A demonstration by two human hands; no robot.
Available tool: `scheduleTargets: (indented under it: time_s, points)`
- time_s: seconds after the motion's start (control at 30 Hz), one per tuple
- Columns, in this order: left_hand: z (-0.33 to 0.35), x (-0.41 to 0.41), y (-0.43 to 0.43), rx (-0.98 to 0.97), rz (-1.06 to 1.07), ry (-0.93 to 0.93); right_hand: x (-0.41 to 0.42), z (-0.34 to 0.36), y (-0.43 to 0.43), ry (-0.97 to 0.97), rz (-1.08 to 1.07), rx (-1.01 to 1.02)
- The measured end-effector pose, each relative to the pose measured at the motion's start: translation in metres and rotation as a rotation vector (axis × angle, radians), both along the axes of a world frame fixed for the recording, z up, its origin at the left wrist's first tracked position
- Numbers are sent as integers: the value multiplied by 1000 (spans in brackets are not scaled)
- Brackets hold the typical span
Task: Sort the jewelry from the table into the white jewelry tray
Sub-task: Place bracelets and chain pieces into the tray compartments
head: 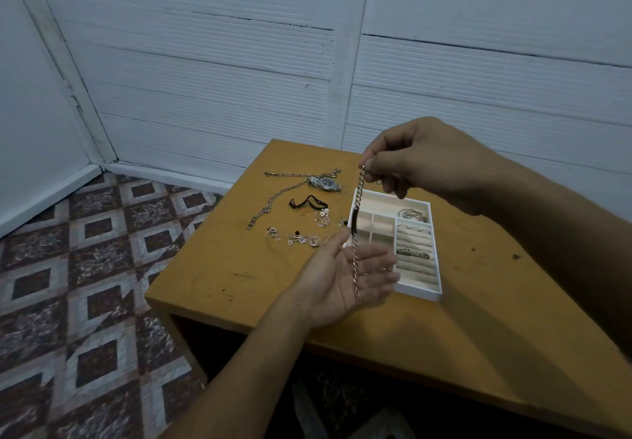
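My right hand (420, 161) pinches the top end of a chain bracelet (356, 219) with a dark plate, which hangs straight down. Its lower end rests in the palm of my left hand (345, 277), held flat and palm up just left of the white jewelry tray (419, 293). The tray has small square compartments, ring rolls with a few rings, and bangles (412, 214) in its far compartment. On the wooden table (239, 277), left of the tray, lie a wristwatch (325, 183), a long chain necklace (273, 199), a black band (307, 203) and several small earrings (297, 238).
The table stands near a white panelled wall (239, 79). Its left edge drops to a patterned tile floor (85, 284). Bare tabletop lies right of the tray and in front of it, with a few dark marks (516, 256).
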State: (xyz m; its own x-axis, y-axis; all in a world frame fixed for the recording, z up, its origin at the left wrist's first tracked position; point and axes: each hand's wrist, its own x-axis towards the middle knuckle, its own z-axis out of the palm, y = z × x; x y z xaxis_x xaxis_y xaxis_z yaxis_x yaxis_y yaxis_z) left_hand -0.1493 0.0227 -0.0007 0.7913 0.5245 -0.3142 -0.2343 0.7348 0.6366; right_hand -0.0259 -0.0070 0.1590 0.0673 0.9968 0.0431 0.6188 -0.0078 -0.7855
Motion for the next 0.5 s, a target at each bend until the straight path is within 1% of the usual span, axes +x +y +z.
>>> scheduleTargets:
  time_s: [0.1,0.27,0.37,0.5]
  points:
    - [6,2,-5,36,-57,-20,5,-3,11,-5,-48,8]
    - [9,2,-3,-2,3,-111,9,-4,23,-1,-100,27]
    - [9,3,0,-94,65,-202,7,-5,24,18,-94,32]
    - [8,3,9,-232,209,-287,1,-9,12,6,-40,18]
